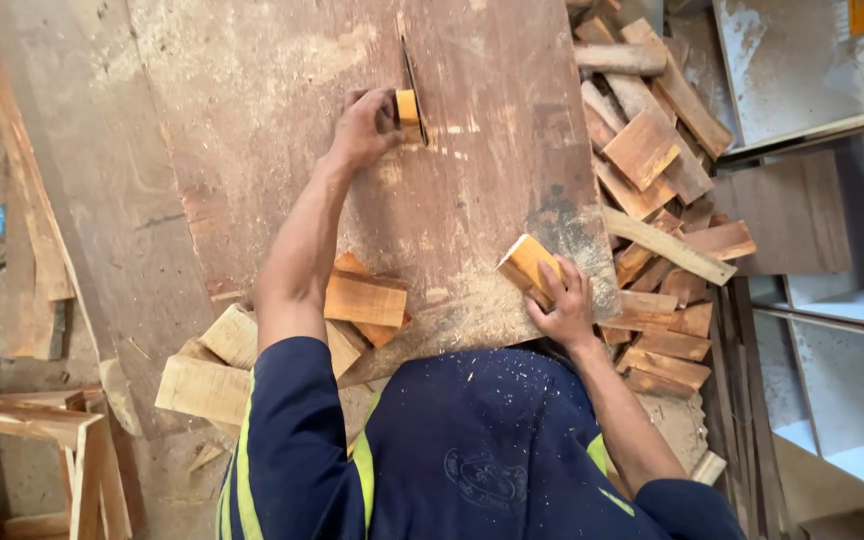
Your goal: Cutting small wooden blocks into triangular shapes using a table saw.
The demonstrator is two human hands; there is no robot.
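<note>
1. Your left hand (364,128) is reaching far up the worn brown plywood tabletop (252,120), fingers closed round a small yellow-orange wood block (408,112), pressing it vs. the thin dark saw blade (412,85) standing in the slot.
2. Block's sitting right beside the blade, touching it as far as I can tell; its long axis is running up-down in view, parallel w/ the blade. Held that way prob. so the cut tracks along its length & your fingers are staying on the side away from the blade.
3. Your right hand (562,305) is resting at the near tabletop edge, gripping a second pale-orange sawn wood block (527,268). It's tilted, long axis pointing up-left twd the blade; looks parked in reach.
4. Sawdust is lying thick around that near edge.
5. Right of the tabletop, a heap of reddish-brown wood offcuts (652,180) is piling up, pieces lying every which way.
6. Lower left, below the tabletop, larger pale wood blocks (222,360) are stacking loosely, near your left elbow.
7. Grey cabinet shelves (842,300) are standing far right, well apart from both hands.
</note>
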